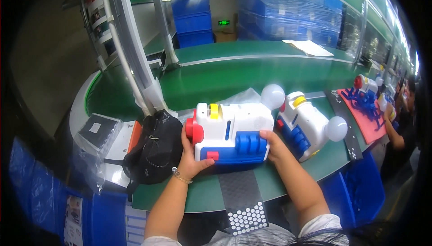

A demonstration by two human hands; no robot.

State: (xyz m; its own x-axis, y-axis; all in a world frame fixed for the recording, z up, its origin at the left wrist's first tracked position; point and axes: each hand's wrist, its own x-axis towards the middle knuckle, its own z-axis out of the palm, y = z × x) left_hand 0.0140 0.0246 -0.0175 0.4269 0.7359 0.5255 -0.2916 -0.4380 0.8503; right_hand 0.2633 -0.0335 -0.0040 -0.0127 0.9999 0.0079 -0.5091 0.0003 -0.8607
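Observation:
Between my two hands is a white and blue plastic toy [252, 116] with a red knob on its left end, a yellow piece on top and a red button low on its front. A white globe [272, 96] sits at its upper right corner. My left hand [191, 162] grips the left end, thumb beside the red button. My right hand [272, 146] holds the right end, thumb on the blue ribbed part; its other fingers are mostly hidden. Right of it, a second toy of the same kind [310, 122] stands angled on the green table, with its own white globe [336, 129].
Below my hands, a black strip with white round dots [247, 216] hangs over the table edge. A black bag [155, 149] and a plastic-wrapped dark box [100, 129] lie left. Rightward are a dark strip [344, 124], blue parts on a pink mat [375, 131] and a co-worker [400, 133].

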